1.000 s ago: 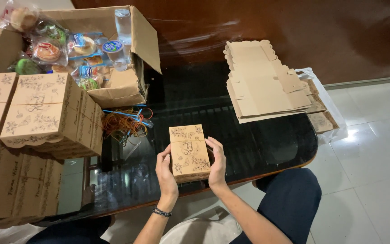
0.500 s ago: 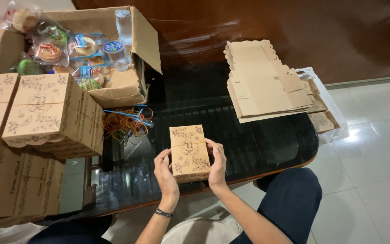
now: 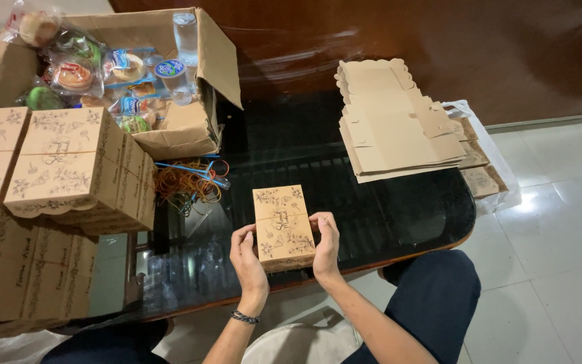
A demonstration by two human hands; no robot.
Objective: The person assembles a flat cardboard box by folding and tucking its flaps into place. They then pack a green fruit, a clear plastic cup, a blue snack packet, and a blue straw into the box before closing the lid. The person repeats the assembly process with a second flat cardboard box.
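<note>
Slippage worries me most: I judge the small printed box (image 3: 283, 227) could tip off the near edge of the glass table (image 3: 399, 209), since it sits close to that edge. My left hand (image 3: 247, 256) and right hand (image 3: 325, 244) each curl partly closed against its sides, pinching it between them. Rubber bands (image 3: 186, 183) lie toward the far left, beside stacked boxes (image 3: 69, 165).
</note>
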